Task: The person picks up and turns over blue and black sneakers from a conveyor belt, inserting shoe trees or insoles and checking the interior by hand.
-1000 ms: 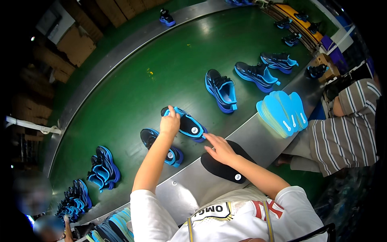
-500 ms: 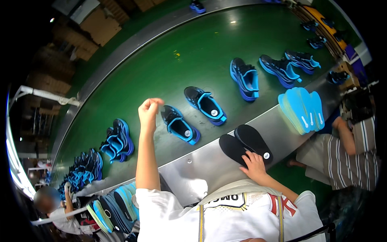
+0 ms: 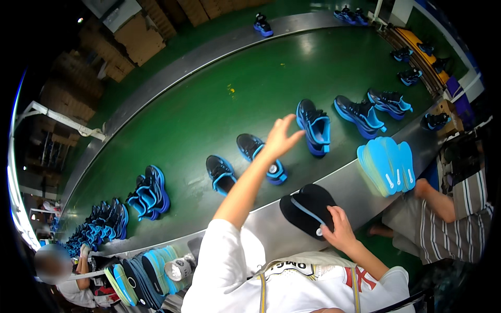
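My left hand [image 3: 279,137] is raised over the green conveyor belt [image 3: 209,104] with its fingers spread, holding nothing. Just beneath it lies a black and blue shoe [image 3: 260,157], and a second one [image 3: 221,173] sits a little to the left. My right hand [image 3: 340,227] rests on a pair of black insoles [image 3: 307,209] that lie on the steel ledge [image 3: 355,182] at the belt's near edge; its fingers press on the insoles' lower edge.
A blue shoe pair [image 3: 314,127] and further shoes [image 3: 360,115] ride the belt to the right. A stack of light blue insoles [image 3: 387,165] lies on the ledge near a person in a striped shirt [image 3: 459,219]. Shoes [image 3: 150,192] cluster at left, another insole stack [image 3: 143,274] below.
My left hand has swung from the left side of the belt to the right, over the shoe, and its fingers have spread. My right hand stays on the black insoles.
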`<state>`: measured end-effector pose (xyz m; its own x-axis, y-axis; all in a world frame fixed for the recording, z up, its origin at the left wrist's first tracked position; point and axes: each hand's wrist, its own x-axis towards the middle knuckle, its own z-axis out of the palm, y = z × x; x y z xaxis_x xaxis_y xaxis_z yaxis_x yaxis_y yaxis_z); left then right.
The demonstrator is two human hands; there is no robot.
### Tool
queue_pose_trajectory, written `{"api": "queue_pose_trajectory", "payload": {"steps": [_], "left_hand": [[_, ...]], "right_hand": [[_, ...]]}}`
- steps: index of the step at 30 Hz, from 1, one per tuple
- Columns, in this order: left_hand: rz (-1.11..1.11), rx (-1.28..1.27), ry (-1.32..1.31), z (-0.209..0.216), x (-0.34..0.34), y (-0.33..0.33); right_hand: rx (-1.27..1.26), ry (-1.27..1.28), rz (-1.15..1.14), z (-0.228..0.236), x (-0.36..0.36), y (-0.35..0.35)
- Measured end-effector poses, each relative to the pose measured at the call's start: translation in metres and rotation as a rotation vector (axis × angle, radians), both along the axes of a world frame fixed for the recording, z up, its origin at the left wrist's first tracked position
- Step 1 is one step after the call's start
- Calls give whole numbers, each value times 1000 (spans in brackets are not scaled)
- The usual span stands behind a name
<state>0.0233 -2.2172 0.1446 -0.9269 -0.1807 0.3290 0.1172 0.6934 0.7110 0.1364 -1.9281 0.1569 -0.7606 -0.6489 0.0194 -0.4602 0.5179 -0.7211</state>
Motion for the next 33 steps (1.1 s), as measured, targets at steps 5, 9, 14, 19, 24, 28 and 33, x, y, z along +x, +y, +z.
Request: {"api": "queue_pose_trajectory", "payload": {"steps": [5, 9, 14, 19, 24, 28, 33], "left_hand": [[8, -297, -226, -32, -74, 51], [-15, -389, -272, -47, -111, 56], [-60, -240, -275, -46, -113, 40], [42, -135, -422, -32, -93, 23], [169, 361, -637, -47, -76, 12], [217, 815, -687, -55, -76, 10], [55, 932, -704, -53, -76, 6]], "right_hand": [[87, 192, -108, 15, -65, 23], [-68, 253, -272, 19, -132, 24], [-131, 401, -170, 49, -183, -32], [228, 488, 178, 48, -198, -55], [495, 440, 391, 35, -203, -89], [596, 330, 270, -15, -204, -110], [493, 291, 112, -64, -200, -130]]}}
